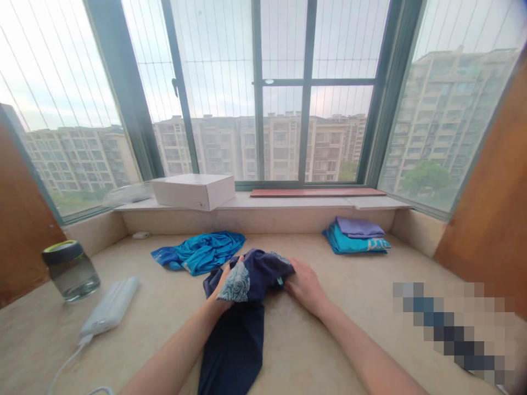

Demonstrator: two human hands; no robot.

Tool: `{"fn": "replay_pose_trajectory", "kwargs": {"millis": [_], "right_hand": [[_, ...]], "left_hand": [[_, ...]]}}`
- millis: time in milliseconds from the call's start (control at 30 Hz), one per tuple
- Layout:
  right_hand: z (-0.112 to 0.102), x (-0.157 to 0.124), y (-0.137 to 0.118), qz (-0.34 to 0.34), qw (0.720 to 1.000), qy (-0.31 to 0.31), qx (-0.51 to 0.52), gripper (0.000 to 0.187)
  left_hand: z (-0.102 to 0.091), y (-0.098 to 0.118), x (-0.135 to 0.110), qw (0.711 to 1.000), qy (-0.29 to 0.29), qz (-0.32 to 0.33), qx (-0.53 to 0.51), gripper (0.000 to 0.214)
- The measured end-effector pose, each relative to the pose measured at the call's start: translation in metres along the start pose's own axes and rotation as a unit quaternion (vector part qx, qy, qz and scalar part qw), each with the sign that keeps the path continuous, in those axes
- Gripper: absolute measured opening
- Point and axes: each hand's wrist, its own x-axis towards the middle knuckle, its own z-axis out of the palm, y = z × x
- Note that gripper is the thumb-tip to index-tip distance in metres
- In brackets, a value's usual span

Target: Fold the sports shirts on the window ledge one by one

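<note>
On the pale stone worktop (370,285) under the bay window, both hands gripped the dark navy garment (242,307): left hand (224,282) bunching its patterned edge, right hand (304,285) pinching the other side.

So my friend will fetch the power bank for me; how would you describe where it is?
On the stone sill under the window, look far left. The power bank lies beside the jar: a flat white slab with a white cable attached.
</note>
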Motion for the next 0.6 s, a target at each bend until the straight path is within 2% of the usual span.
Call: {"fn": "replay_pose_trajectory", "kwargs": {"millis": [133,233,300,367,433,467,533,600], "right_hand": [[-0.002,0.005,-0.011,-0.005,0.999,-0.031,-0.03,0.054],[-0.006,0.011,-0.017,0.007,0.999,-0.047,-0.025,0.033],[-0.009,0.018,-0.021,0.015,0.999,-0.051,-0.013,0.025],[-0.014,0.027,-0.027,0.022,0.999,-0.049,-0.002,0.025],[-0.02,0.039,-0.034,0.035,0.998,-0.043,0.007,0.028],[-0.025,0.045,-0.037,0.041,0.998,-0.039,0.012,0.03],[-0.037,0.057,-0.043,0.048,0.998,-0.03,0.022,0.033],[-0.051,0.067,-0.048,0.042,0.998,-0.027,0.032,0.033]], "left_hand": [[-0.022,0.025,0.006,0.997,0.018,0.043,0.064,0.056],[-0.034,0.046,-0.01,0.98,0.002,0.122,0.154,0.043],[-0.035,0.054,-0.029,0.937,-0.058,0.208,0.274,0.036],[-0.028,0.057,-0.05,0.862,-0.139,0.266,0.408,0.045],[-0.019,0.055,-0.067,0.804,-0.206,0.254,0.496,0.073],[-0.015,0.052,-0.072,0.786,-0.23,0.232,0.524,0.088],[-0.009,0.048,-0.078,0.771,-0.254,0.183,0.555,0.106],[-0.007,0.043,-0.077,0.772,-0.262,0.151,0.559,0.11]]}}
